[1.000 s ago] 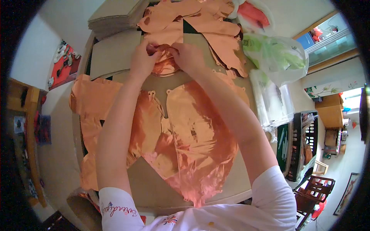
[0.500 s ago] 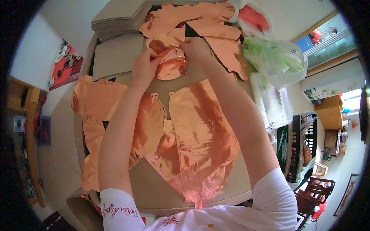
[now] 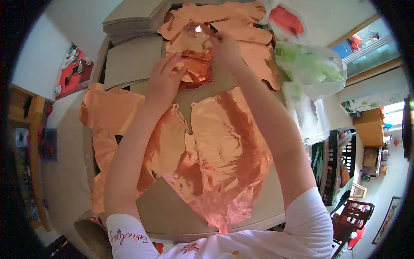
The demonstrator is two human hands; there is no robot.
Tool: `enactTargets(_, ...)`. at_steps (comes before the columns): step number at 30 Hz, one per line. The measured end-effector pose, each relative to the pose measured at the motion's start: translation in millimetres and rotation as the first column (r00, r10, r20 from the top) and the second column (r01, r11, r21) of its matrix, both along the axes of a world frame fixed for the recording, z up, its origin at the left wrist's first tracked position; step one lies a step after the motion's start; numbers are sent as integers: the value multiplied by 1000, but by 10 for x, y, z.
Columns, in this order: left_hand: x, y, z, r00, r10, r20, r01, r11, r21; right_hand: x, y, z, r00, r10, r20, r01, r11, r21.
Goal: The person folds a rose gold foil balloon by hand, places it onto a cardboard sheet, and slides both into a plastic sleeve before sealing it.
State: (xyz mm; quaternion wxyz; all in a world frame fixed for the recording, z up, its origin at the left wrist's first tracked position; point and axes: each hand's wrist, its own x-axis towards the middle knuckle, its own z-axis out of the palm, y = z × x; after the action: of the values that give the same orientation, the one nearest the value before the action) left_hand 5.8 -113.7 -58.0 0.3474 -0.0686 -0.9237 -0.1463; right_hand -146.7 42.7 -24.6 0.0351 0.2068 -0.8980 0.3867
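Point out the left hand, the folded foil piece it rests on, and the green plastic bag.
left hand (image 3: pixel 166 75), head view, on the back of the hand.
folded foil piece (image 3: pixel 199 73), head view, on its shiny middle.
green plastic bag (image 3: pixel 312 69), head view, on its bulging side.

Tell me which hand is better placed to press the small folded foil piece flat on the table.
Probably the left hand: it lies open, right on the small foil piece. The right hand is farther up, pinching that piece's top edge by the foil pile.
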Motion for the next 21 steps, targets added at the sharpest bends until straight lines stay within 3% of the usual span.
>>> enactTargets(1,71,-37,27,997,-53,-53,38,964,-262,-72,8,42,998,-34,-58,32,999,-44)
enactTargets(2,81,-64,-29,998,-37,55,48,976,-213,-386,-28,-34,937,-82,-340,98,995,31)
enactTargets(4,82,-88,-161,963,-23,267,55,992,-111,-745,279,303,826,213,-522,-131,973,190)
enactTargets(6,94,-35,-81,947,-11,322,31,998,-57,-732,427,1181,803,333,-494,-380,925,7)
enactTargets(7,97,-2,-46,937,-9,349,20,999,-29,-679,352,1417,843,144,-519,-312,916,-252)
enactTargets(9,75,-7,-62,937,-18,349,26,999,-20,-620,267,1759,877,-226,-424,-163,690,-705)
enactTargets(10,69,-8,-57,938,-19,347,27,999,-17,-631,301,1874,938,-112,-329,-213,562,-799)
enactTargets(13,93,11,83,874,-35,485,6,998,62,-619,425,1975,666,-166,-727,-176,912,-370)
enactTargets(15,138,3,58,924,-51,379,57,998,-6,-470,586,2195,820,-157,-551,-323,668,-670)
enactTargets(16,178,21,131,945,-57,323,76,996,-47,-405,642,2284,829,-109,-549,-289,757,-586)
enactTargets(19,297,131,430,941,-67,331,69,998,6,-114,860,2648,495,-222,-840,-223,902,-370)
enactTargets(20,296,138,486,964,-79,255,69,997,45,32,912,2787,443,-158,-883,-281,910,-304)
enactTargets(21,275,114,510,980,-86,178,73,994,83,190,964,2914,493,-149,-857,-266,912,-312)
